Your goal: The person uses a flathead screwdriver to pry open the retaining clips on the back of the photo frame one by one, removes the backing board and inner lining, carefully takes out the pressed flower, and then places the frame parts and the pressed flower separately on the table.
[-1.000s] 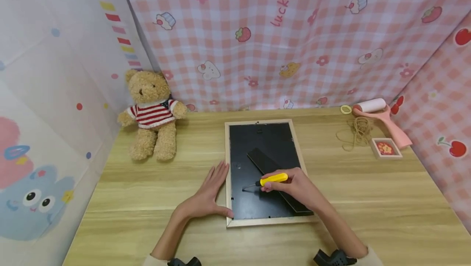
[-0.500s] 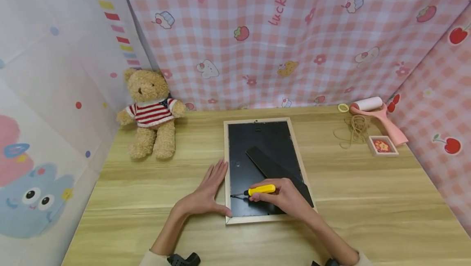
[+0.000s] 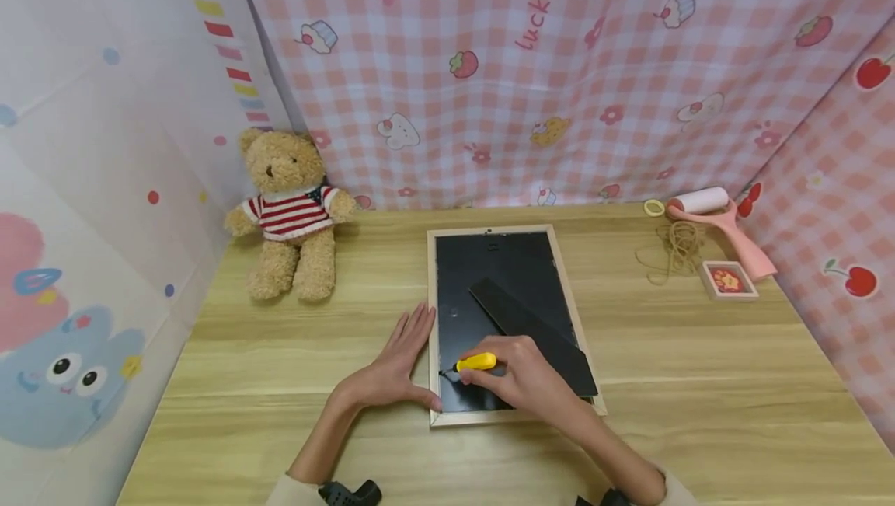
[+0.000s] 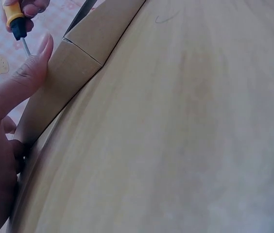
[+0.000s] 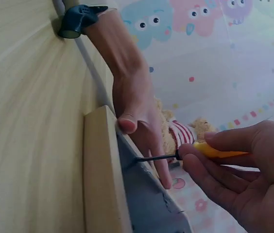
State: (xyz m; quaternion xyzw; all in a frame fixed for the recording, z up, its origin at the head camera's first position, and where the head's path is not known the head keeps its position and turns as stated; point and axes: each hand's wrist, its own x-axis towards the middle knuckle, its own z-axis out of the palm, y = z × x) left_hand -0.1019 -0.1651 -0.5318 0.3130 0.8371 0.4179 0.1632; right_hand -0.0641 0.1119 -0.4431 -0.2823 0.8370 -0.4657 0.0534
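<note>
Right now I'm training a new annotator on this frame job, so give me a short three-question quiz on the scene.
1. True or false: the right hand grips a yellow screwdriver.
2. Where does the left hand rest? A) on the bear B) flat against the frame edge C) on the roller
3. Fill in: the screwdriver tip meets the frame's black ____.

Key: 1 true; 2 B; 3 backing.
</note>
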